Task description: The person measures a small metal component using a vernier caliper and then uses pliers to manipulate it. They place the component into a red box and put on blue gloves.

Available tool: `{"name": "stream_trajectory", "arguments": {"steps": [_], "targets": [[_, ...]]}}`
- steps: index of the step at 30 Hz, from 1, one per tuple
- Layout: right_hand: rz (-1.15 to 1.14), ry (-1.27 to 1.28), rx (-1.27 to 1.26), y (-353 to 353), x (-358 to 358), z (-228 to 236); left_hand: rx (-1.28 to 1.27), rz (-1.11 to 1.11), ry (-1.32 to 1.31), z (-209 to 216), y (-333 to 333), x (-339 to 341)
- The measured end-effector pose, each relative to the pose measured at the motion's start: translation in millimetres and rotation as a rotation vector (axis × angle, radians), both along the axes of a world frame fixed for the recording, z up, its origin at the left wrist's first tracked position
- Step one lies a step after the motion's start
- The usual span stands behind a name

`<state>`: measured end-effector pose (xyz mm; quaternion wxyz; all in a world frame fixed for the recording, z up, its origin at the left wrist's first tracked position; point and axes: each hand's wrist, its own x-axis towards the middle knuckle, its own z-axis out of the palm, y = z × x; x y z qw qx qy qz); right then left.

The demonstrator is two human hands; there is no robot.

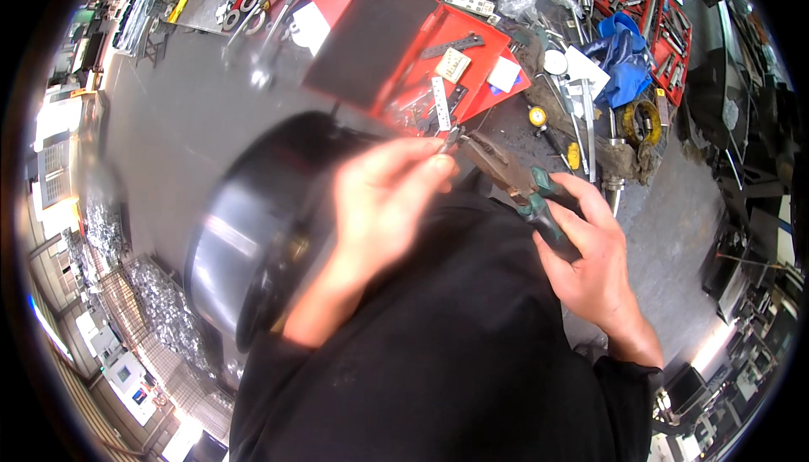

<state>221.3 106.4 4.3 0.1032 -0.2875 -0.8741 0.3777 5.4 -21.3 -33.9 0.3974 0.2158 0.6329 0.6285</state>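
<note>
My right hand [594, 264] is wrapped round the dark green and black handles of a pair of pliers [504, 167]. Their worn, brownish metal jaws point up and left, toward my other hand. Thumb and fingers of my left hand [392, 188], slightly blurred, pinch a small dark metal piece [453, 138]. This piece is close to the jaw tips; whether they touch it I cannot tell. Just beyond both hands lies an open red case [484, 37] with a dark lid, holding small pale blocks and metal parts.
A large shiny black drum-shaped object [236, 243] stands left of my left arm. Ahead are a dial gauge [538, 117], a caliper [588, 129], a blue cloth [619, 53], a yellow ring [642, 123] and a red tray of tools [674, 49]. Heaped metal shavings [168, 302] lie far left.
</note>
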Motion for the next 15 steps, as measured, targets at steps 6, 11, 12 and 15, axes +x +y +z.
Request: {"name": "stream_trajectory", "arguments": {"steps": [6,11,12,15], "targets": [[0.02,-0.063,0.31,1.5,-1.6,4.4,0.0,-0.014,0.01,1.8,-0.7,-1.4],[0.027,-0.077,0.448,1.9,-1.7,6.1,-0.004,-0.022,-0.01,2.0,-2.1,-1.4],[0.027,-0.079,0.471,1.8,-1.9,6.2,-0.005,-0.028,-0.01,1.9,-2.3,-1.7],[0.035,-0.09,0.478,1.1,0.0,5.0,-0.007,-0.042,-0.012,1.1,-3.0,-2.3]]}}
